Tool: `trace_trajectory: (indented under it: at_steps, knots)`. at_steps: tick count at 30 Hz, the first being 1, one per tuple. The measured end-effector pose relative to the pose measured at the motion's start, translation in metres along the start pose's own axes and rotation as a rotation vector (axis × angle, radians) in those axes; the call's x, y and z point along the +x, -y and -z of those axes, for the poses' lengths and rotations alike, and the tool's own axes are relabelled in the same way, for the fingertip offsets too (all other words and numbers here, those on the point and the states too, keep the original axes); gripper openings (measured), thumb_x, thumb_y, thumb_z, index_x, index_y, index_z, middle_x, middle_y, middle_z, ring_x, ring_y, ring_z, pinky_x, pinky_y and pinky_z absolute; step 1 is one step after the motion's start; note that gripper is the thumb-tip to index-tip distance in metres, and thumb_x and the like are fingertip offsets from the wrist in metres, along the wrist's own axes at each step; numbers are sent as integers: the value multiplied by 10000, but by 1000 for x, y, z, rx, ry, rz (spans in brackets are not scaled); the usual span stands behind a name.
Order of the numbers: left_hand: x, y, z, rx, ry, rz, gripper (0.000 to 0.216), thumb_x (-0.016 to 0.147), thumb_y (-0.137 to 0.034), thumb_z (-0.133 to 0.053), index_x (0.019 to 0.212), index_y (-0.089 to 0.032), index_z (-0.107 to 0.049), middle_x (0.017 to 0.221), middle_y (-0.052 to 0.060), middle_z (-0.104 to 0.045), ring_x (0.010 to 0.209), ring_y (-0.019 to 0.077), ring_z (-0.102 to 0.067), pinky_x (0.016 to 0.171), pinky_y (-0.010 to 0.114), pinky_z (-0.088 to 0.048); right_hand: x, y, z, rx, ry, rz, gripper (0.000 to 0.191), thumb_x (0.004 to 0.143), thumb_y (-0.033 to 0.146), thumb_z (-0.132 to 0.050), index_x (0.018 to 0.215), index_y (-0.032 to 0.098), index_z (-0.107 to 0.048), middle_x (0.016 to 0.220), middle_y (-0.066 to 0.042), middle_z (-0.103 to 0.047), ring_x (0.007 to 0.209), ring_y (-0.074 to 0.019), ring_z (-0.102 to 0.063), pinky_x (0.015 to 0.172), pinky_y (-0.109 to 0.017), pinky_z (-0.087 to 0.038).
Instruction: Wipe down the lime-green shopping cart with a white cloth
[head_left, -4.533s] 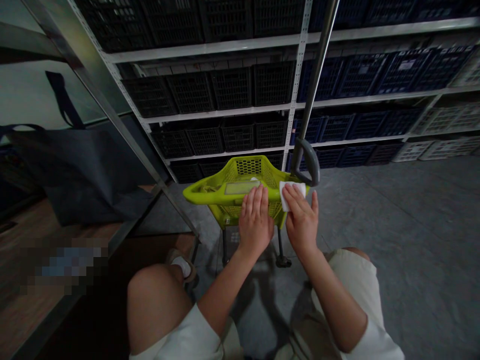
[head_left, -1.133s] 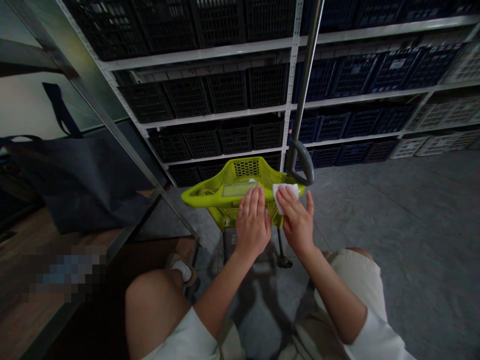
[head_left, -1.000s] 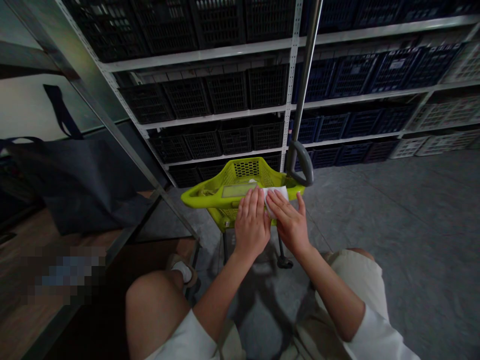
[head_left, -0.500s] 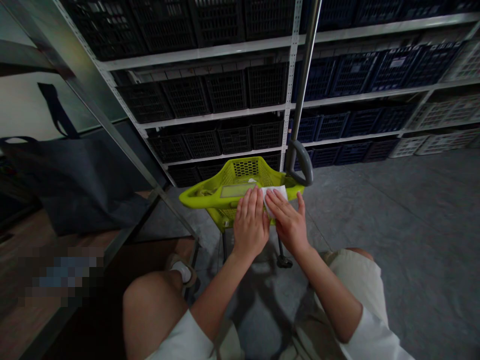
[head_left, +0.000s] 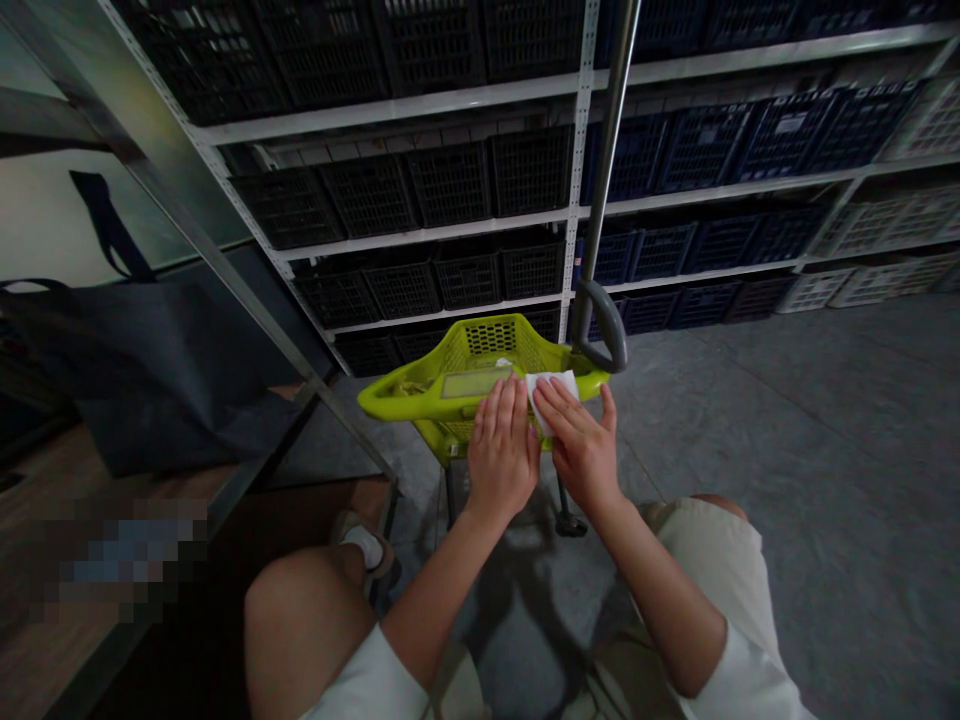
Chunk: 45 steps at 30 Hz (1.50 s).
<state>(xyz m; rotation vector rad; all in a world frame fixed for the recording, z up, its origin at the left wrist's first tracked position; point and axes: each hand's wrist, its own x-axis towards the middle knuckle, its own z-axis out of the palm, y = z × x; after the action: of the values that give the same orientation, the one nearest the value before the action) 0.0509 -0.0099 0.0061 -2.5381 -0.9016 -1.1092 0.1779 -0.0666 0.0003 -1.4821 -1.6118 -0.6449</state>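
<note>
A small lime-green shopping cart stands between my knees, its handle bar turned towards me. On the right part of the handle lies a folded white cloth, perhaps a tissue or wipe. My right hand holds the cloth pressed against the bar with its fingers laid over it, while the outermost finger sticks out to the right. Flat on the middle of the handle, beside the cloth, rests my left hand, fingers extended and close together. A pale panel on the handle shows just beyond my left fingertips.
A grey loop handle on a metal pole rises at the cart's right. Behind stand white shelves of black, blue and white crates. To the left, a dark bag sits on a metal-framed bench. Grey floor extends right.
Both hands stay on the handle in almost the same pose. The right hand has shifted very slightly to the right with the cloth; the camera view has moved a little.
</note>
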Motion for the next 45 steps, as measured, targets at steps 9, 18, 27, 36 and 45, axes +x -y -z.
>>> trace_trajectory:
  at_steps: [9, 18, 27, 36, 45]
  knots:
    - [2, -2, 0, -10, -4, 3, 610, 994, -203, -392, 1565, -73, -222, 1579, 156, -420, 1494, 280, -331, 1220, 476, -307, -10, -16, 3, -51, -155, -209, 569, 886, 58, -386, 1395, 253, -546, 1428, -52, -608, 1366, -193, -529, 1245, -491, -117]
    - [1, 1, 0, -7, -8, -1, 614, 1000, -212, -380, 1576, -95, -203, 1582, 150, -417, 1505, 273, -316, 1220, 479, -308, -12, -16, 8, 11, -41, -73, 591, 891, 46, -386, 1421, 272, -517, 1435, -37, -602, 1381, -178, -510, 1253, -491, -88]
    - [-1, -1, -3, 16, -23, 9, 584, 1004, -215, -378, 1559, -81, -250, 1572, 152, -432, 1507, 269, -312, 1223, 470, -304, -5, 7, -7, 16, -59, -98, 542, 913, 73, -397, 1407, 253, -529, 1432, -48, -605, 1384, -167, -506, 1254, -459, -101]
    - [1, -1, -1, -4, 4, 7, 628, 991, -196, -379, 1578, -81, -189, 1589, 150, -406, 1508, 271, -307, 1223, 484, -301, -12, -29, 10, -13, -136, -219, 595, 873, 60, -371, 1398, 279, -546, 1435, -43, -602, 1371, -196, -523, 1234, -529, -147]
    - [0, 0, -3, 2, -14, -3, 579, 1000, -211, -381, 1552, -77, -266, 1573, 153, -430, 1508, 273, -307, 1224, 469, -299, -4, 2, -8, -5, -44, -7, 558, 940, 104, -402, 1466, 279, -467, 1432, -36, -606, 1380, -156, -509, 1268, -446, -51]
